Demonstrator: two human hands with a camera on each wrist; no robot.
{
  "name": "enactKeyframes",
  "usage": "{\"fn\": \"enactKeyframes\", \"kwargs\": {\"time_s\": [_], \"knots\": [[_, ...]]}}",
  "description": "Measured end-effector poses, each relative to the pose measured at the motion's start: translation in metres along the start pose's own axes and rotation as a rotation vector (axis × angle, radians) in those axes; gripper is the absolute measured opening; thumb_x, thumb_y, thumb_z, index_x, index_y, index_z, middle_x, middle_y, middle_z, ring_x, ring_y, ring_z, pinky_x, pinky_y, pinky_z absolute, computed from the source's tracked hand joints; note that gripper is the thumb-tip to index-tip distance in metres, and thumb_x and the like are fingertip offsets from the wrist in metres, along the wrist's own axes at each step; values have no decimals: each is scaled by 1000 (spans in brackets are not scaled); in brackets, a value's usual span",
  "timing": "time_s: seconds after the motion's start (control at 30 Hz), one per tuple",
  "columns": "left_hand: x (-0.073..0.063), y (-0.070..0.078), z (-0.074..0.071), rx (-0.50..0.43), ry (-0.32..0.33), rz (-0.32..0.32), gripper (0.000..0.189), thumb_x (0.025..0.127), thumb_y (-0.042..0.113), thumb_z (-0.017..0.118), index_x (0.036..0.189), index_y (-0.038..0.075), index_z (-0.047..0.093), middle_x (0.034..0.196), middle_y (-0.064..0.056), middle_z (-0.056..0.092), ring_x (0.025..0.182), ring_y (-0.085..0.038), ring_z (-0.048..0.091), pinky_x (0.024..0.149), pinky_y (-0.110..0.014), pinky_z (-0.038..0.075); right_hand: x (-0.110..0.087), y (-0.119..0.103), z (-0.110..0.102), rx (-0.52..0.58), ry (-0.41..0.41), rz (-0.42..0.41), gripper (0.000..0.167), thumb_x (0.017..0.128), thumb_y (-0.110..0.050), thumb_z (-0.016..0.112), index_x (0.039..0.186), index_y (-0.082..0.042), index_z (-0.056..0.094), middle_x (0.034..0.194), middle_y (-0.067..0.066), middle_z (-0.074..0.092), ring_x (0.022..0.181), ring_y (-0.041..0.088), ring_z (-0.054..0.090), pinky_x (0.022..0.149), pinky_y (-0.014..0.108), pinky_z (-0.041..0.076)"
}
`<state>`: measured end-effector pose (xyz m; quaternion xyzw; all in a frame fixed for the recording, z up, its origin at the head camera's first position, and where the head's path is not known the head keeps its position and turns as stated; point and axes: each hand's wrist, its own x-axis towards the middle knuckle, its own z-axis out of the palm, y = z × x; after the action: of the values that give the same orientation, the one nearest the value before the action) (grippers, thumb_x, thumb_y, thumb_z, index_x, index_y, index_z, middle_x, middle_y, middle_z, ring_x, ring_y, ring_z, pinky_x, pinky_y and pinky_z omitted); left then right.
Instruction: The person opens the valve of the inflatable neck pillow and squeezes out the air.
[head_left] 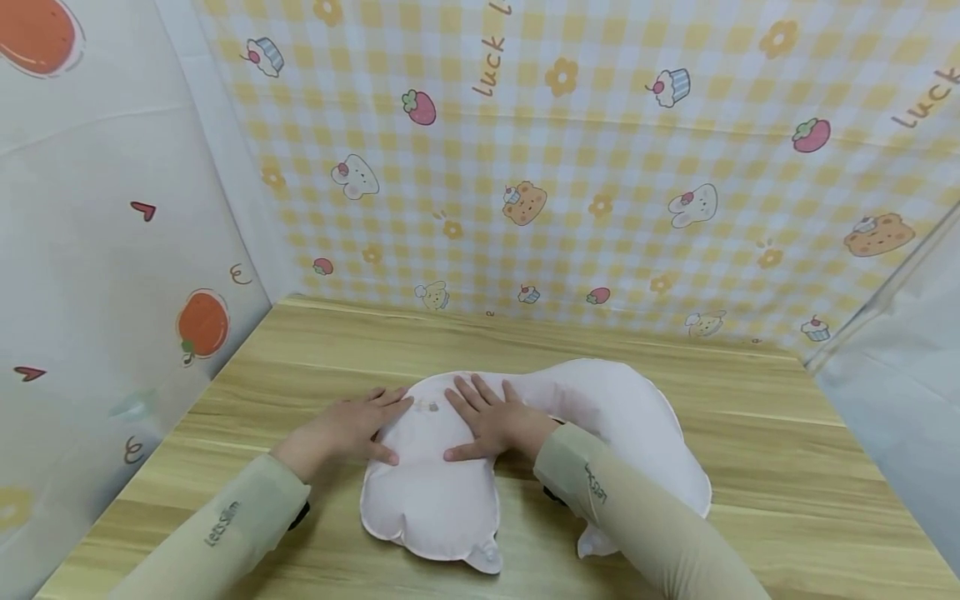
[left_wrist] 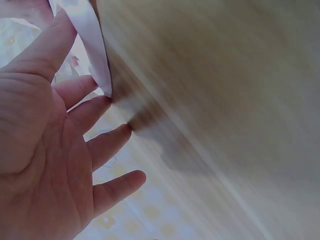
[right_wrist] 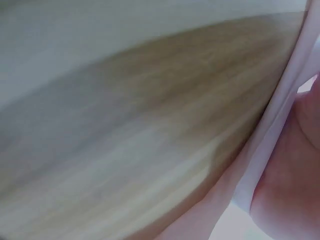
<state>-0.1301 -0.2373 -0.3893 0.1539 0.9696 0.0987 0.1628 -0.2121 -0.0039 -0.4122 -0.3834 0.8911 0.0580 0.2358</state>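
Note:
A pale pink U-shaped neck pillow (head_left: pixel 433 500) lies on the wooden table, its two ends toward me. My left hand (head_left: pixel 347 429) touches the left edge of its left arm, thumb and fingertips on the fabric. In the left wrist view the fingers of the left hand (left_wrist: pixel 55 125) are spread, with the pillow's edge (left_wrist: pixel 95 45) by the thumb and upper fingers. My right hand (head_left: pixel 491 421) rests with spread fingers on top, near the inner side of that same arm. The right wrist view shows part of the right hand (right_wrist: pixel 287 185) against the pillow's edge (right_wrist: pixel 267 135).
The wooden table (head_left: pixel 757 450) runs back to a yellow checked cloth (head_left: pixel 600 167) with cartoon prints. A white printed sheet (head_left: pixel 112 250) borders the left side, and a pale sheet (head_left: pixel 907 333) hangs at the right.

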Motion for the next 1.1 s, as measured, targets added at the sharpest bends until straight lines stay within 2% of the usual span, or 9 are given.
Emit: {"fn": "enactKeyframes", "kwargs": {"time_s": [0.27, 0.5, 0.6, 0.7, 0.83, 0.97, 1.1], "knots": [[-6, -8, 3, 16, 17, 0, 91, 80, 48, 77, 153, 10, 38, 162, -14, 32, 144, -48, 33, 103, -72, 36, -10, 1, 1, 7, 9, -14, 104, 86, -81, 41, 160, -28, -8, 168, -5, -15, 156, 21, -11, 124, 59, 1], [-12, -13, 4, 15, 16, 5, 91, 80, 50, 75, 153, 10, 39, 161, -16, 33, 144, -49, 33, 100, -74, 38, -13, 0, 2, -30, 1, -3, 105, 86, -80, 42, 161, -26, -7, 168, -4, -16, 156, 21, -12, 125, 57, 1], [-16, -16, 6, 11, 25, 16, 88, 82, 51, 73, 152, 9, 40, 160, -17, 34, 144, -48, 32, 99, -75, 37, -17, 0, 3, -46, 29, -14, 104, 85, -79, 45, 161, -24, -1, 169, -3, -10, 156, 22, -11, 124, 58, 4], [-22, -18, 8, 17, 61, 42, 78, 87, 46, 71, 149, 8, 44, 157, -17, 39, 143, -47, 35, 99, -74, 38, -24, 0, 3, -55, 80, -61, 96, 88, -72, 51, 161, -24, 13, 169, -2, 2, 157, 23, -6, 123, 60, 9], [-29, -14, 7, 33, 174, 148, 56, 93, 32, 69, 141, 6, 54, 146, -15, 54, 135, -39, 49, 99, -63, 47, -37, 6, 3, -48, 198, -173, 70, 94, -56, 58, 154, -26, 39, 164, 0, 28, 156, 26, 12, 119, 62, 24], [-27, -4, 4, 80, 292, 324, 39, 93, 23, 68, 128, 6, 64, 133, -11, 64, 124, -31, 60, 97, -49, 53, -47, 11, 2, 23, 323, -296, 47, 96, -41, 64, 139, -23, 60, 152, 3, 50, 150, 30, 31, 112, 57, 39], [-21, 8, 5, 128, 322, 451, 30, 92, 23, 69, 117, 7, 68, 128, -9, 67, 119, -27, 63, 98, -44, 53, -49, 10, 3, 138, 345, -392, 37, 95, -31, 67, 130, -20, 67, 147, 6, 55, 147, 33, 36, 113, 48, 42]]}}
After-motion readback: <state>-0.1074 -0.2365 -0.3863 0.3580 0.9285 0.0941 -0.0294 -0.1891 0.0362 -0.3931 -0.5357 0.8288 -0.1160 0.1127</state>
